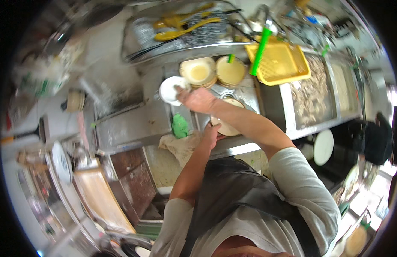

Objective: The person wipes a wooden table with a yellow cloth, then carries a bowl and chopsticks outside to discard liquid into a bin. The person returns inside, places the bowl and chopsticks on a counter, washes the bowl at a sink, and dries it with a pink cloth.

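Note:
My right hand (198, 100) reaches across to the left, its fingers closed over the rim of a small white bowl (167, 91). Beneath that forearm, my left hand (212, 133) grips the edge of a cream-coloured plate (227, 128), partly hidden by the arm. Two stacks stand just beyond my hands: cream bowls (199, 70) on the left and yellowish plates (230, 70) on the right. A green cloth or scrubber (180, 125) lies left of my left hand, above a beige rag (181, 143) hanging over the counter's front edge.
A yellow basket (284, 64) sits at the back right, near a tap with a bright green hose (261, 51). Farther right, a metal basin (294, 109) holds pale pieces in liquid. Behind the stacks, a metal tray (138, 53) carries yellow utensils. A steel counter (130, 128) extends left.

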`<state>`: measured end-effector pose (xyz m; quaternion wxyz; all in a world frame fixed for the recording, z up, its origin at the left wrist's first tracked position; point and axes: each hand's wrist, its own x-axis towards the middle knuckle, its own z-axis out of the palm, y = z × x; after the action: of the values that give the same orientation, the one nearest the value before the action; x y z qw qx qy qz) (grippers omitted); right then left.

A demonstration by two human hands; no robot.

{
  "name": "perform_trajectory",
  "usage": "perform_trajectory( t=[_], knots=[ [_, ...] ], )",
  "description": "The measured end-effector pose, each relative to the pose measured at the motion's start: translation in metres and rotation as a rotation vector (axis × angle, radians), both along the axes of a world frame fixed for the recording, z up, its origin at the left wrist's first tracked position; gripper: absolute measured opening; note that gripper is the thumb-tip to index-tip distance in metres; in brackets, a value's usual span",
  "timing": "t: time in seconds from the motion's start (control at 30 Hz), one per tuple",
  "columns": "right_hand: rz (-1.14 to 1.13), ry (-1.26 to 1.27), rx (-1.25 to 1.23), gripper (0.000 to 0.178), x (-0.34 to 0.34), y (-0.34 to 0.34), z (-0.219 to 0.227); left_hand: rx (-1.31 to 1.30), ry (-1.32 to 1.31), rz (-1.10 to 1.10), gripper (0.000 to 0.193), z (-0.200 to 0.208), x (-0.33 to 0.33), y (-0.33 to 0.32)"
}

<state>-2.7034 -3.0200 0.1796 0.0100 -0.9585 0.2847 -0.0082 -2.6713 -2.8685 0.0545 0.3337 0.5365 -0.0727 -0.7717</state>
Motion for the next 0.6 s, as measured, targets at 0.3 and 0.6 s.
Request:
perform_trajectory(
  t=[0.3,0.6],
  knots=[
    [-0.686,-0.412,0.4,0.058,-0.177,0.164,0.043,0.043,-0.094,0.166,0.047,-0.051,-0.075,-0.131],
    [-1.492,-0.321,0.478,0.055,-0.285,0.356,0.037,0.08,-0.147,0.408,0.061,-0.104,-0.126,-0.228]
  ],
)
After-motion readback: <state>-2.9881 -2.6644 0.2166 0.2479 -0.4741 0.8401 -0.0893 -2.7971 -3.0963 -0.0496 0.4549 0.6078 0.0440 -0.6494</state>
